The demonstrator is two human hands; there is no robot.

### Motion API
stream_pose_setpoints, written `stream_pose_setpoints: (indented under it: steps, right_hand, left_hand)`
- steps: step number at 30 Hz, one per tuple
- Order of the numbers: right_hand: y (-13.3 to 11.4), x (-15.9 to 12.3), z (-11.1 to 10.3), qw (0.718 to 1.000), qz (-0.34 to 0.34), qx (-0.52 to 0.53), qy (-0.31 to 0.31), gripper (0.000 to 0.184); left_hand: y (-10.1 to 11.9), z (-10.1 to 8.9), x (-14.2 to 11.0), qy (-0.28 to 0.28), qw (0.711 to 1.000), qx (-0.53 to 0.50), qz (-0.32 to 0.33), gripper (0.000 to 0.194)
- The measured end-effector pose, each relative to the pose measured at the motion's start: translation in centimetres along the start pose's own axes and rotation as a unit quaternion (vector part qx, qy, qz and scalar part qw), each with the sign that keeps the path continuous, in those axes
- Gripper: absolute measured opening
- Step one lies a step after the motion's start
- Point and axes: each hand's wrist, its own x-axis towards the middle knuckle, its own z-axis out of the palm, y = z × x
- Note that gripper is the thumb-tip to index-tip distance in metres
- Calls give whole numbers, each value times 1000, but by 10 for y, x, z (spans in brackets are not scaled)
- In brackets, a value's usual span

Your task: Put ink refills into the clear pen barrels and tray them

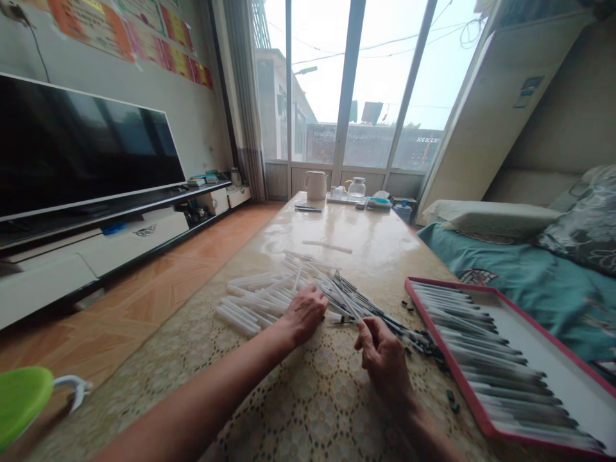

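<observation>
On the table lies a loose pile of white translucent pen barrels (255,296). My left hand (305,313) is at the pile's right side, its fingers curled together; what they grip is hidden. A pale tube with a black end (335,317) pokes out beside that hand. My right hand (384,350) pinches the near end of a thin translucent pen tube (347,300), which slants away to the left. Thin dark pen refills (368,301) lie just beyond my right hand. Small black pen caps (428,343) are heaped to its right.
A red-rimmed box (534,330) holding rows of pens stands at the right table edge. A single tube (327,246) lies farther off. At the far end are a beige jug (316,186) and a glass pot (357,188). A green stool (24,404) is at lower left.
</observation>
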Motion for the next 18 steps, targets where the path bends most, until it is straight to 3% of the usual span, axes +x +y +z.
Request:
stream_pose_setpoints:
  steps: [7, 18]
  right_hand:
    - [2, 0, 0, 1000, 1, 14, 0, 35]
    - [3, -1, 1, 1000, -12, 15, 9, 35]
  left_hand:
    - [-2, 9, 8, 6, 999, 32, 4, 20]
    - [-7, 8, -14, 12, 999, -44, -28, 20]
